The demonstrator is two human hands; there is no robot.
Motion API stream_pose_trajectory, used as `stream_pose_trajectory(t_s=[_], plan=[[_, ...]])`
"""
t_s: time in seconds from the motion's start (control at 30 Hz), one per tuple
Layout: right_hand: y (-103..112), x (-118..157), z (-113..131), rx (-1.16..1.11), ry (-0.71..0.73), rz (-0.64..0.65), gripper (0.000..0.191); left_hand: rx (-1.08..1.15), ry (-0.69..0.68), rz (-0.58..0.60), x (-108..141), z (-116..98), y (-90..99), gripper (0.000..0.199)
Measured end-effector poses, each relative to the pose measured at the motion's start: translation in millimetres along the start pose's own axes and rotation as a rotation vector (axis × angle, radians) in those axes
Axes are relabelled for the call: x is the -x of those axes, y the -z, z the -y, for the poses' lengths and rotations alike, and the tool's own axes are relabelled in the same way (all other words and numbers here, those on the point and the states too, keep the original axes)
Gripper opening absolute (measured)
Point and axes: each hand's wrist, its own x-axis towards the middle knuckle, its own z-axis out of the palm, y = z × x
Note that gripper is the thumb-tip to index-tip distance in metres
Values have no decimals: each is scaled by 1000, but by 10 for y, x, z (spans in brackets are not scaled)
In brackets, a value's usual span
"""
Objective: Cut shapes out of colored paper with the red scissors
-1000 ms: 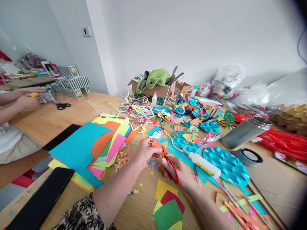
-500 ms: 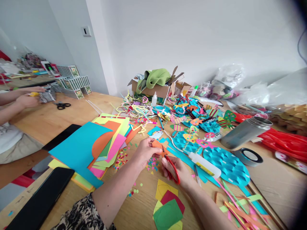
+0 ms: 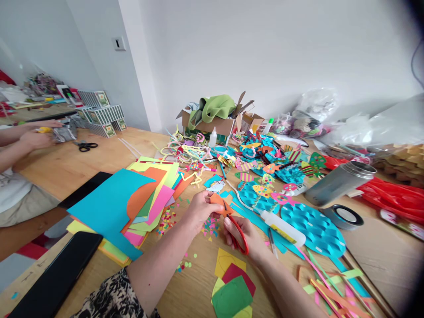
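My left hand (image 3: 201,211) pinches a small piece of orange paper (image 3: 216,201) between thumb and fingers over the middle of the table. In my right hand (image 3: 243,236) are red-handled scissors (image 3: 244,244), their dark blades against the orange paper's right side. How far the blades are apart is too small to tell. Below the hands lie cut pieces of yellow, red and green paper (image 3: 232,297), the green one on top. Tiny coloured paper bits (image 3: 210,227) are scattered beneath and beside my left hand.
A stack of coloured sheets (image 3: 109,203) lies left, near a black phone (image 3: 56,274). To the right are a glue bottle (image 3: 283,228), a blue egg-carton piece (image 3: 313,227), tape (image 3: 342,216) and a metal flask (image 3: 339,183). Another person's hands (image 3: 38,134) work at far left.
Almost nothing differs. Both my hands, the scissors and the orange paper keep nearly the same place.
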Motion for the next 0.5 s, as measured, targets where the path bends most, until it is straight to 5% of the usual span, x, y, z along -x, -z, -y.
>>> stream_pose_trajectory(t_s=[0.5], plan=[[-4, 15, 41, 18, 7, -5, 61, -15, 1, -8, 0, -4, 6, 35]])
